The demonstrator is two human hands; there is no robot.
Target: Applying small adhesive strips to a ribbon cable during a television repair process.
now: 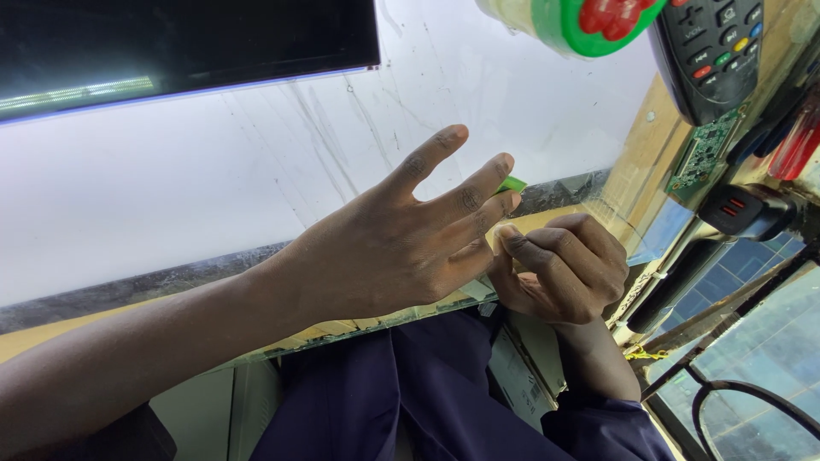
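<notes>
**Two hands meet over a small green piece at the edge of a white panel**

The left hand (pixel 401 248) reaches in from the near left, its forearm running across the lower part of the view. Its fingers are spread and stretched out, the index finger raised highest, and nothing is clamped in its palm. Just past the tips of its middle and ring fingers shows a small bright green flat piece (pixel 513 183), mostly hidden behind those fingers, so whether the left hand grips it or merely touches it cannot be told.

The right hand (pixel 564 269) sits just to the right, curled into a loose fist, with thumb and forefinger pinched together against the left hand's little finger. What that pinch holds, if anything, cannot be made out.

Both hands hover over the near edge of a large white glossy panel (pixel 213 188) that fills the middle of the scene and bears thin scratches. A dark mottled strip (pixel 154 286) borders its near side, and a black flat screen (pixel 171 43) lies at the far left.

At the far right stand a green-rimmed round container with a red top (pixel 589 21), a black remote control with coloured buttons (pixel 709 51), a green circuit board (pixel 705 154) and red-handled tools (pixel 794 145). Dark blue trousers (pixel 410 393) show below the hands.
</notes>
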